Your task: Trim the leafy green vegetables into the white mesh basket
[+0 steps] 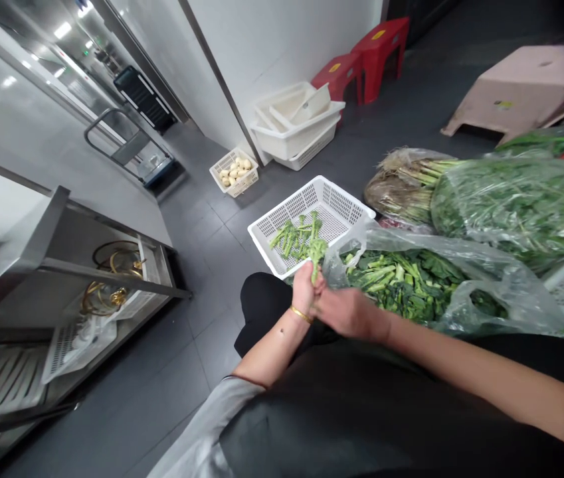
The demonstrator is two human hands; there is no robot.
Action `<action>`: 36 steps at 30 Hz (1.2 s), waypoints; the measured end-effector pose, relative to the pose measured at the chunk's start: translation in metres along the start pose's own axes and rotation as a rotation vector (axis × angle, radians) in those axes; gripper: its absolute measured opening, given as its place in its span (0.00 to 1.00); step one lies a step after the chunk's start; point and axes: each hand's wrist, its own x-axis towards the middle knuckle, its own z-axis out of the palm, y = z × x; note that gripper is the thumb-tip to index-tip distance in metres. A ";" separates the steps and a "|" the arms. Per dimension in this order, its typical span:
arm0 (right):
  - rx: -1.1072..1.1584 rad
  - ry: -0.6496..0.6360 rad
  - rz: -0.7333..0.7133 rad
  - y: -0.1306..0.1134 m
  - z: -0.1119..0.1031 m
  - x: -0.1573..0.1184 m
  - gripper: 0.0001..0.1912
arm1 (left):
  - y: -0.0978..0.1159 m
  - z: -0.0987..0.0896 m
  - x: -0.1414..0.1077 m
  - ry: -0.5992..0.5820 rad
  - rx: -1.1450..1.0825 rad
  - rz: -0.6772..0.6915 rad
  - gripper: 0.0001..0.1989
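Note:
My left hand (pixel 304 291) is closed around a green vegetable stalk (pixel 317 252), whose budded top points up over the basket's near rim. Right beside it, my right hand (pixel 350 312) is closed, with its fingers against the lower end of my left hand. Motion smears it, and whatever it grips is hidden. Several trimmed green stalks (pixel 291 238) lie in a white plastic basket (pixel 344 192) on the floor. To the right, a clear plastic bag (pixel 491 265) gapes around a heap of dark leafy greens (pixel 411 282).
Bagged greens (pixel 515 199) and rooted stalks (pixel 406 186) lie at right. Beyond stand a small basket of pale peeled vegetables (pixel 234 172), stacked white tubs (pixel 296 129), red stools (pixel 378 56) and a pink stool (pixel 521 86). A metal shelf (pixel 112 272) is on the left.

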 end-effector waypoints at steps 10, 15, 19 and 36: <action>0.562 -0.253 0.814 0.052 -0.020 0.024 0.24 | -0.001 -0.005 -0.010 -0.072 0.162 0.157 0.20; 0.707 -0.078 0.808 0.028 -0.004 0.027 0.21 | -0.007 0.002 -0.007 -0.036 0.143 0.179 0.19; 0.485 -0.092 0.609 0.007 -0.006 0.020 0.19 | 0.007 0.001 -0.002 0.034 0.200 0.183 0.18; 0.093 -0.024 0.173 0.015 -0.022 0.007 0.15 | 0.023 0.003 -0.013 -0.154 -0.103 -0.101 0.14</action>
